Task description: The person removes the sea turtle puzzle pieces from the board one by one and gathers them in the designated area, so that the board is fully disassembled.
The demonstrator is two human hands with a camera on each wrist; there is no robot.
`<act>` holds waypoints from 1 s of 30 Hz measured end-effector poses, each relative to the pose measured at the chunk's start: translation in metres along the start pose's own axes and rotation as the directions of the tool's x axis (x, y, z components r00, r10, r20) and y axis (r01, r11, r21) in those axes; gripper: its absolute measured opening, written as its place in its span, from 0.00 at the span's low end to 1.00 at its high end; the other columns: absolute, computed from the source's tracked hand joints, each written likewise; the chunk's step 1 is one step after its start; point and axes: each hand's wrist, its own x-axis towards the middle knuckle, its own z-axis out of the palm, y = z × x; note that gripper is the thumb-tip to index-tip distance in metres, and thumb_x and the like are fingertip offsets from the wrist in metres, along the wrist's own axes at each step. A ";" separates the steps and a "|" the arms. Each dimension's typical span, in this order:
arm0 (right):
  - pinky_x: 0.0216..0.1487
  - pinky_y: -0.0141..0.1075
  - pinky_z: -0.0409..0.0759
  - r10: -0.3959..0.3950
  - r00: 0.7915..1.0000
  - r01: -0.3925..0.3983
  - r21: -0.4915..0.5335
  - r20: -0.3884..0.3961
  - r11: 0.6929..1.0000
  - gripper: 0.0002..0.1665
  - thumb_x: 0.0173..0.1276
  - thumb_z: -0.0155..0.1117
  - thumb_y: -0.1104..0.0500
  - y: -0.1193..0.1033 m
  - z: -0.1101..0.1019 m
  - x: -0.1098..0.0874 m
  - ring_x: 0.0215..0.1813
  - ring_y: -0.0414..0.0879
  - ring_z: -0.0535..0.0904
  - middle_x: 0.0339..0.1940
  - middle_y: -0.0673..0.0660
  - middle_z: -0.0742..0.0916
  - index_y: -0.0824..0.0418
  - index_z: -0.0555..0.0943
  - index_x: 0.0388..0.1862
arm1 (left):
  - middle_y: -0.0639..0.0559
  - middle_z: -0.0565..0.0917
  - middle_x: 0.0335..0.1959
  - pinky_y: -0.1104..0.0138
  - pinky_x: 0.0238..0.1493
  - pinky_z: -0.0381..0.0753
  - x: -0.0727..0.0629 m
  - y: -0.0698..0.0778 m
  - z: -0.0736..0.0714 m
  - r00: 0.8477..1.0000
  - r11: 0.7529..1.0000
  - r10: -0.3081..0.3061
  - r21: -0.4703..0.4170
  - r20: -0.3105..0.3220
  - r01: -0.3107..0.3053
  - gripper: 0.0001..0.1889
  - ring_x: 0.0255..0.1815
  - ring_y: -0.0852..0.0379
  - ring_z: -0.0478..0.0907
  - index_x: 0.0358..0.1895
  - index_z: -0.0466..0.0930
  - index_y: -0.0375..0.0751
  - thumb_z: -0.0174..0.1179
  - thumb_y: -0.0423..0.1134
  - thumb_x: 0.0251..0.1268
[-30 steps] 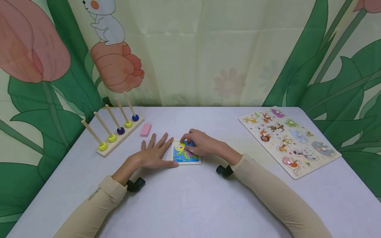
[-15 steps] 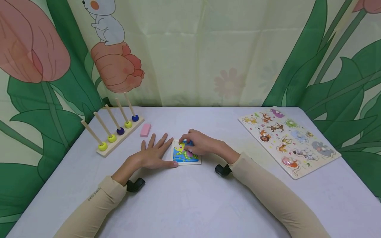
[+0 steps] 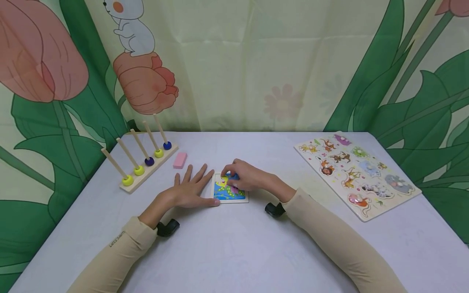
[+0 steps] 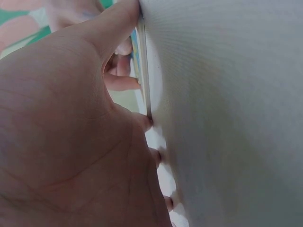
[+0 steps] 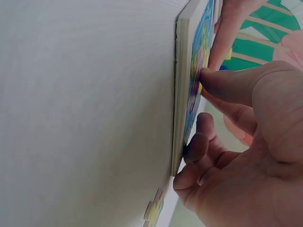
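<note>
A small square picture puzzle [image 3: 229, 195] lies on the table between my hands, blue with yellow, green and pink. My left hand [image 3: 188, 192] lies palm down with spread fingers, its thumb on the puzzle's near left corner and its index fingertip by the far left corner. Over the puzzle's upper part, my right hand [image 3: 249, 176] bends its thumb and index finger onto the picture and pinches a puzzle piece there; the fingers hide most of it. In the right wrist view the thumb [image 5: 227, 85] touches the picture, and the other fingers curl beside the board edge.
A wooden stacking rack [image 3: 146, 173] with several pegs, yellow and blue beads on them, stands at the left. Near it lies a pink block [image 3: 180, 160]. An animal peg puzzle board [image 3: 331, 189] occupies the right side. A printed curtain [image 3: 234, 81] hangs behind the table.
My right hand and wrist have shifted very slightly left on the puzzle. The left hand keeps its place.
</note>
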 end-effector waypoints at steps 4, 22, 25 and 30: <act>0.61 0.45 0.80 0.004 1.000 -0.004 0.010 -0.013 1.000 0.17 0.79 0.65 0.56 -0.001 0.000 -0.001 0.54 0.50 0.78 0.56 0.61 0.82 0.50 0.84 0.64 | 0.56 0.28 0.90 0.22 0.77 0.28 0.000 0.000 0.000 1.000 1.000 0.002 0.002 -0.003 -0.002 0.60 0.88 0.32 0.18 0.88 0.37 0.63 0.56 0.83 0.60; 0.53 0.39 0.76 0.020 0.999 -0.018 0.040 -0.041 0.999 0.17 0.79 0.66 0.54 -0.002 0.002 -0.006 0.51 0.48 0.72 0.54 0.60 0.76 0.46 0.84 0.64 | 0.56 0.28 0.90 0.21 0.77 0.28 0.002 -0.003 0.003 1.000 1.000 0.003 0.003 -0.006 -0.002 0.61 0.88 0.32 0.17 0.88 0.37 0.64 0.55 0.84 0.59; 0.54 0.40 0.76 0.015 0.999 -0.014 0.032 -0.043 0.999 0.20 0.79 0.66 0.53 -0.001 0.002 -0.006 0.51 0.48 0.73 0.55 0.61 0.77 0.47 0.82 0.67 | 0.56 0.28 0.90 0.22 0.77 0.28 0.002 -0.003 0.003 1.000 1.000 0.002 0.002 -0.009 -0.002 0.61 0.88 0.32 0.17 0.88 0.37 0.63 0.56 0.84 0.58; 0.59 0.44 0.81 0.019 0.998 -0.018 0.025 -0.052 1.000 0.27 0.78 0.67 0.53 0.000 0.000 -0.008 0.56 0.50 0.78 0.58 0.63 0.79 0.51 0.76 0.73 | 0.56 0.27 0.90 0.23 0.78 0.27 0.001 -0.001 0.002 1.000 1.000 0.004 -0.001 -0.006 -0.004 0.61 0.88 0.33 0.17 0.88 0.36 0.63 0.56 0.83 0.60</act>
